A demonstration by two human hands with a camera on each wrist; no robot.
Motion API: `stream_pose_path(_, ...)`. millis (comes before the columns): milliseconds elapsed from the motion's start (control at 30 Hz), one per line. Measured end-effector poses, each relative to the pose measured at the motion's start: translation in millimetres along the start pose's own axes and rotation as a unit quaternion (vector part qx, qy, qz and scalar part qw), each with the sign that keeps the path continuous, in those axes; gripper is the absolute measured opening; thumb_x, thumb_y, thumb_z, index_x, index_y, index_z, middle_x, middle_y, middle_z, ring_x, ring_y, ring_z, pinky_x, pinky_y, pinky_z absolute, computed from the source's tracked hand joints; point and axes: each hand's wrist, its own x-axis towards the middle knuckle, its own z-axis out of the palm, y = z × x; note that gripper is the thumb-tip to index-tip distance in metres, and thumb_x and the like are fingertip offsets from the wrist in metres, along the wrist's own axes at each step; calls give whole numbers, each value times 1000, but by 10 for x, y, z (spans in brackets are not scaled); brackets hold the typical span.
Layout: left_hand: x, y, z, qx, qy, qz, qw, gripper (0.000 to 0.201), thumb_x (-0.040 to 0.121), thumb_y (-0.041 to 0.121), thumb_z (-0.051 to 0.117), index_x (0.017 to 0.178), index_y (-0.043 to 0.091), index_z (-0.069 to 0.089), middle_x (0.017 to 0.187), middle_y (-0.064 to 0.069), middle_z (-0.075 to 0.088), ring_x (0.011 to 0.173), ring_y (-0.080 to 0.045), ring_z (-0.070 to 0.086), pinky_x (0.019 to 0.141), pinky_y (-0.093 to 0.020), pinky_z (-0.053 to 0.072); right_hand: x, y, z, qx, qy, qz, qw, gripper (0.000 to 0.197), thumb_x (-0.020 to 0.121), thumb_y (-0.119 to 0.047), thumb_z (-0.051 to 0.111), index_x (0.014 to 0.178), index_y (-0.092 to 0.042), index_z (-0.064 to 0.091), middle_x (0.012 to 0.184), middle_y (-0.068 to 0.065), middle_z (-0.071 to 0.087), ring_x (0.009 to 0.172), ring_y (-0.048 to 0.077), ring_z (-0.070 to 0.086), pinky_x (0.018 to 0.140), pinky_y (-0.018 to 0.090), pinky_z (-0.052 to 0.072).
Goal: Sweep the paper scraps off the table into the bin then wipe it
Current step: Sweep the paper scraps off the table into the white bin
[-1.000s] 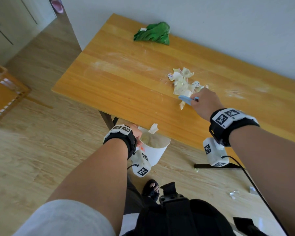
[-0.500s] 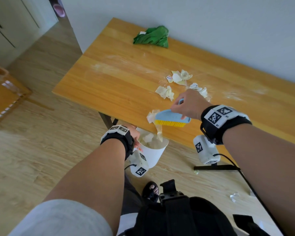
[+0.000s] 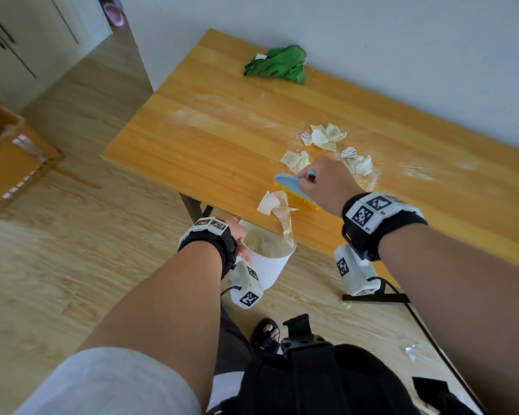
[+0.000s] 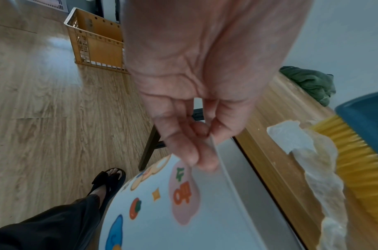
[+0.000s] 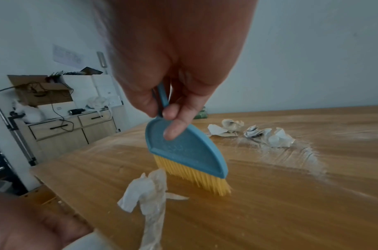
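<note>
Several crumpled white paper scraps [image 3: 327, 139] remain mid-table; one long scrap [image 3: 277, 211] overhangs the near edge of the wooden table [image 3: 192, 139]. Sweeping step. My right hand [image 3: 327, 182] grips the blue yellow-bristled brush [image 3: 294, 190], forefinger extended on its back. My left hand [image 3: 237, 229] pinches the white bin [image 3: 267, 265] rim below. Next: flick the scrap over.

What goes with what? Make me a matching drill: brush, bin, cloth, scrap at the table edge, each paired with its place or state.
Things:
1. brush
2. bin
3. cloth
4. scrap

Places or states:
A. lying at the table's far end by the wall
B. held by its rim in the left hand, below the table edge
C. draped over the table edge above the bin
D. gripped in the right hand, bristles down

Pairs: 1-D, 2-B, 3-A, 4-C
</note>
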Motion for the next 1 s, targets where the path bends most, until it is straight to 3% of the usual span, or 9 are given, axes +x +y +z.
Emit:
stream_pose_path(100,19,-23,-27,-3,9,2,1000,42,96,4,49,137,2,47,123,-23,64,68,-25,64,64,-27,57,-28,-133,9,2,-48,-26,999,27,90,-11,51,94,0,75,80,20,59,62,25,48,54,30,37)
stream_pose_path(233,20,-26,-20,-3,8,6,1000,40,96,4,49,136,1,48,121,-23,65,66,-24,63,64,-27,56,-20,-219,-18,43,-104,-17,993,24,92,-11,49,87,-2,72,96,20,70,70,35,70,50,26,39)
stream_pose_path(367,-4,-18,-7,-7,-1,2,1000,40,96,3,48,137,1,47,119,-24,65,64,-25,64,61,-26,56,13,-227,44,66,-130,1,989,34,91,-15,48,103,14,63,107,36,61,49,5,68,50,28,33)
stream_pose_path(500,-16,-22,-2,-8,-5,4,1000,42,95,3,49,137,4,46,118,-23,66,64,-27,65,59,-27,57,29,-201,49,72,-142,8,987,36,89,-19,52,99,14,63,102,30,67,46,6,67,57,30,41)
stream_pose_path(600,-14,-26,16,-12,-5,3,1000,41,95,2,50,136,2,48,118,-24,66,67,-28,65,63,-30,59,2,-205,-13,98,-74,11,992,33,90,-16,54,94,14,66,81,13,71,45,11,66,54,30,43)
stream_pose_path(700,-8,-29,44,-8,-11,-4,1000,41,95,1,49,136,1,48,120,-24,65,71,-28,65,66,-29,58,-18,-225,-144,134,21,11,991,29,91,-13,53,91,12,67,86,31,68,49,19,67,50,26,44)
stream_pose_path(767,-10,-20,55,-3,-18,-12,1000,40,95,2,48,135,1,49,119,-24,66,68,-27,65,63,-27,57,-11,-218,-225,138,55,6,989,26,92,-12,53,90,8,70,86,27,70,60,31,69,48,26,48)
stream_pose_path(867,-2,-9,61,-12,-23,-21,999,39,96,3,47,135,1,48,121,-24,65,66,-26,64,62,-25,57,-5,-189,-264,122,72,1,990,21,92,-12,54,92,-2,72,90,24,71,70,42,68,61,42,56)
stream_pose_path(1000,30,-47,70,-24,-20,-32,999,38,95,1,47,134,0,50,121,-24,65,77,-29,65,77,-37,58,28,-74,-237,111,118,18,987,22,91,-11,52,93,-2,72,96,28,68,74,48,64,57,43,50)
